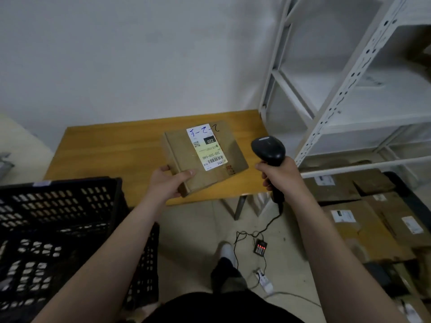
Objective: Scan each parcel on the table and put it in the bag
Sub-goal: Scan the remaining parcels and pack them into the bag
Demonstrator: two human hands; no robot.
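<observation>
Nearest, a black slatted crate (60, 229) stands at the left and a cable (256, 231) trails across the floor. The left hand (166, 183) is closed on the near corner of the parcel (205, 157), label (206, 148) kept upward above the table (112, 157). The right hand (279, 176) is wrapped around the scanner (269, 149), held just beside the label, seemingly for reading. Nothing blocks it. Beyond, white shelving (345, 94) rises; no bag is seen.

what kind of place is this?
Probably a small parcel sorting or storage room. The right hand holds a corded barcode scanner, the left hand a labelled cardboard parcel; more labelled boxes lie beside white metal shelving.
</observation>
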